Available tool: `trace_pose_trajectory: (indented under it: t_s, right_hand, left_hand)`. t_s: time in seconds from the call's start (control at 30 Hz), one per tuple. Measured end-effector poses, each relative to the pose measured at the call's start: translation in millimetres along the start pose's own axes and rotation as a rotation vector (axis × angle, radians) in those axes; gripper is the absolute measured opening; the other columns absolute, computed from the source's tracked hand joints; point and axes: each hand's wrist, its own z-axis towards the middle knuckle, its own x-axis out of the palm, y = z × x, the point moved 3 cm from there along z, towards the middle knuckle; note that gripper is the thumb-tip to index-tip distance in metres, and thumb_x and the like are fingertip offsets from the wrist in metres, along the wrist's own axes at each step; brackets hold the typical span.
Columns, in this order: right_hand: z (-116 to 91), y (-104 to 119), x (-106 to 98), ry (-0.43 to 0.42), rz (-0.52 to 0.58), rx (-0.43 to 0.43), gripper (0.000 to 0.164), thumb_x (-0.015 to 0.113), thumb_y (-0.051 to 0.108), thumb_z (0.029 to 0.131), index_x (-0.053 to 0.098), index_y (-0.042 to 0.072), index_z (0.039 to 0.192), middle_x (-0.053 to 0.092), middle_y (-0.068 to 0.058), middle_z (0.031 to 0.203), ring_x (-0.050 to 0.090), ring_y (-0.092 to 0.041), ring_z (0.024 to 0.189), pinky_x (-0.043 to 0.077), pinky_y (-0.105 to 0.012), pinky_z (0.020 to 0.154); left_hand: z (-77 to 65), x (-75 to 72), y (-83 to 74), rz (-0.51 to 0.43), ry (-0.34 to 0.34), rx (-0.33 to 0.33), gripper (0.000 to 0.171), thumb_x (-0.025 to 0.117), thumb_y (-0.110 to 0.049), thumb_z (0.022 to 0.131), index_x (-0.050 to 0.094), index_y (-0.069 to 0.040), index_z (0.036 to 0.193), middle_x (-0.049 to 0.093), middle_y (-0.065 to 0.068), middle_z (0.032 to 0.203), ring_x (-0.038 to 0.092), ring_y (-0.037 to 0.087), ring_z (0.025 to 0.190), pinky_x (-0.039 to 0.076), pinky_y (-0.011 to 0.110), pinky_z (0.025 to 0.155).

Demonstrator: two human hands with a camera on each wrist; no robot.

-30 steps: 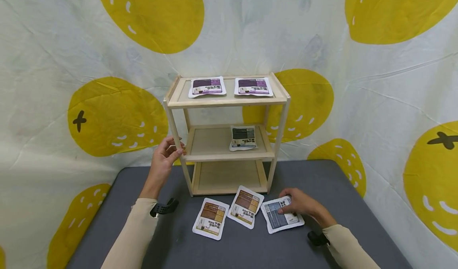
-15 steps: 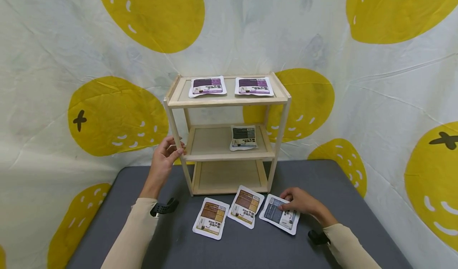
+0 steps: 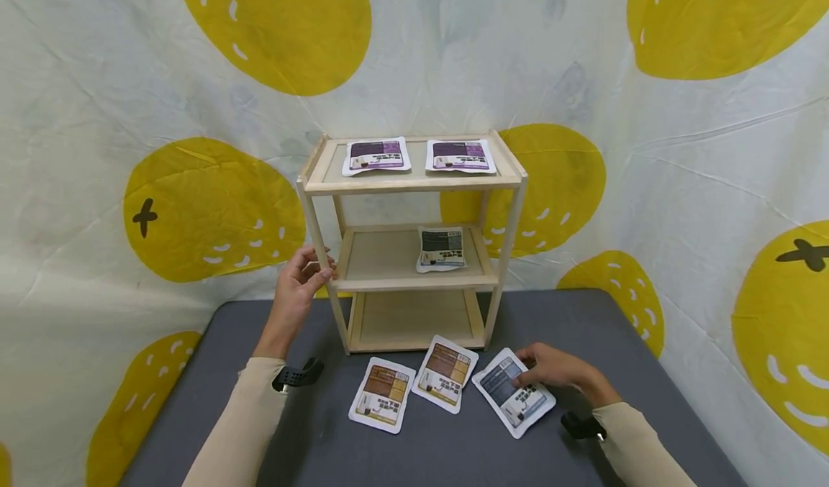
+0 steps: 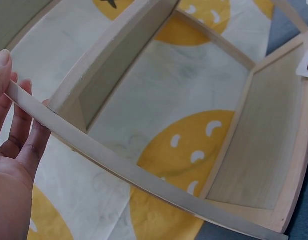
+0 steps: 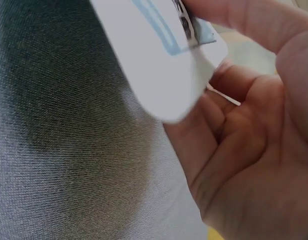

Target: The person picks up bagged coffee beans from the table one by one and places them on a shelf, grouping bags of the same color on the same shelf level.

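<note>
A three-tier wooden shelf rack (image 3: 414,284) stands toward the back of the table. My left hand (image 3: 296,289) holds its front left post (image 4: 108,155), thumb on one side and fingers behind, at the height of the middle tier. At the right, my right hand (image 3: 558,373) pinches a white packet (image 3: 514,393) with a blue label by its upper right edge, thumb on the printed face. The right wrist view shows the packet's white corner (image 5: 169,95) over the grey cloth, fingers curled beneath. Left of it lie two brown-labelled packets, one tilted (image 3: 445,374) and one nearer me (image 3: 382,395).
Two purple-labelled packets, left (image 3: 377,156) and right (image 3: 460,156), lie on the top tier. A dark green-labelled packet (image 3: 441,249) is on the middle tier's right half. Dark grey cloth (image 3: 337,444) covers the table; a fruit-printed curtain (image 3: 414,55) hangs behind.
The blue-labelled packet has turned in my right hand, first upright-leaning, now slanted with its lower end to the right. My left hand stays on the post.
</note>
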Motion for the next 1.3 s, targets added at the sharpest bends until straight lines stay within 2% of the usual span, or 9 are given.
trace_pose_trajectory:
  t_s: [0.2,0.37,0.53,0.63,0.8,1.17,1.3]
  right_hand:
    - [-2,0,-3,0.022,0.082,-0.019,0.031,0.072,0.010,0.092,0.066,-0.006,0.117,0.072,-0.012,0.099,0.066,-0.016,0.083,0.054,-0.025,0.071]
    - [-2,1,-5,0.038,0.085,-0.054,0.030,0.071,0.009,0.093,0.065,-0.007,0.117,0.074,-0.012,0.098,0.068,-0.014,0.083,0.056,-0.024,0.071]
    - [-4,3,-9,0.026,0.099,-0.049,0.032,0.071,0.009,0.093,0.063,-0.008,0.120,0.073,-0.016,0.101,0.070,-0.017,0.085,0.057,-0.026,0.072]
    - [-4,6,-10,0.027,0.139,-0.058,0.035,0.069,0.008,0.094,0.060,-0.010,0.122,0.073,-0.019,0.103,0.072,-0.019,0.086,0.059,-0.028,0.073]
    - [-4,15,-9,0.043,0.213,-0.091,0.038,0.067,0.004,0.094,0.054,-0.015,0.126,0.072,-0.023,0.107,0.073,-0.022,0.089,0.061,-0.032,0.074]
    - [-1,30,-4,-0.015,0.255,-0.096,0.048,0.067,0.005,0.094,0.047,-0.017,0.132,0.072,-0.022,0.108,0.073,-0.022,0.088,0.061,-0.032,0.075]
    - [1,40,-2,-0.047,0.231,-0.089,0.052,0.068,0.008,0.094,0.047,-0.014,0.136,0.072,-0.020,0.109,0.073,-0.023,0.088,0.061,-0.033,0.075]
  left_hand:
    - [0.9,0.3,-1.5,-0.003,-0.002,0.004,0.033,0.064,0.001,0.097,0.058,-0.006,0.128,0.060,0.015,0.112,0.063,0.036,0.103,0.058,0.031,0.090]
    - [0.5,0.8,-1.4,0.000,-0.002,0.009,0.033,0.065,0.001,0.097,0.057,-0.005,0.129,0.060,0.013,0.111,0.064,0.032,0.101,0.058,0.028,0.088]
    - [0.1,1.2,-1.3,0.004,-0.003,0.010,0.034,0.065,-0.001,0.097,0.057,-0.005,0.129,0.061,0.010,0.110,0.065,0.029,0.101,0.058,0.027,0.088]
    - [-0.1,0.9,-1.3,0.005,-0.008,0.004,0.033,0.066,-0.002,0.097,0.057,-0.005,0.129,0.061,0.009,0.110,0.065,0.026,0.101,0.058,0.027,0.088]
    - [-0.4,0.9,-1.2,0.005,-0.010,0.002,0.034,0.066,-0.003,0.097,0.057,-0.005,0.129,0.061,0.013,0.112,0.064,0.028,0.102,0.058,0.027,0.089]
    - [-1.0,0.8,-1.1,0.001,-0.005,0.002,0.033,0.065,-0.001,0.097,0.057,-0.005,0.129,0.062,0.006,0.108,0.064,0.031,0.102,0.059,0.029,0.087]
    - [-0.6,0.4,-1.5,0.002,-0.006,0.003,0.032,0.065,-0.002,0.097,0.058,-0.006,0.128,0.062,0.006,0.109,0.064,0.026,0.103,0.058,0.027,0.088]
